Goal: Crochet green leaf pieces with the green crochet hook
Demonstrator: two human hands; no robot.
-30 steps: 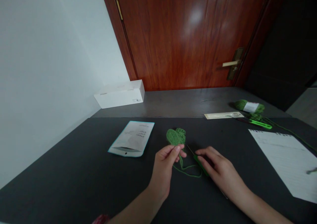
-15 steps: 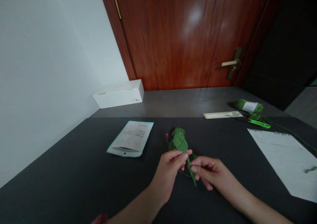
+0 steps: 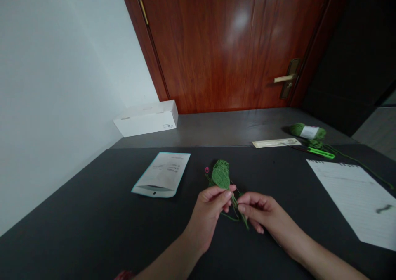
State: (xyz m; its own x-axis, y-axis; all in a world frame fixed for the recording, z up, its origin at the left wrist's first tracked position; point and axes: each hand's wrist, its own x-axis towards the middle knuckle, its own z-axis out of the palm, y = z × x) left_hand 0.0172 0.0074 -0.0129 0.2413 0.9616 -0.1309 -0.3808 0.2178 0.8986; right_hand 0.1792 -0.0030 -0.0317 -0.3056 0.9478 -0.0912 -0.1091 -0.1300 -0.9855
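My left hand (image 3: 208, 216) pinches the base of a green crocheted leaf (image 3: 220, 174), which stands up beyond my fingers. A small pink stitch marker (image 3: 207, 169) hangs at the leaf's left edge. My right hand (image 3: 258, 210) comes in from the right, its fingertips pinched on the green crocheted stem (image 3: 239, 206) below the leaf. Loose green yarn (image 3: 229, 217) trails under my hands. The crochet hook's green handle is hidden, and I cannot tell whether my right hand still holds it.
The dark mat carries a white printed packet (image 3: 161, 174) and a lined paper sheet (image 3: 349, 199). Beyond it lie a green yarn skein (image 3: 307, 131), green-handled snips (image 3: 321, 153) and a cream packet (image 3: 276, 143). A white box (image 3: 147, 118) stands by the wall, before a wooden door (image 3: 222, 44).
My right hand has moved left from its place beside the hook to the stem, and the green hook handle has gone from view. The leaf has turned, showing the pink marker.
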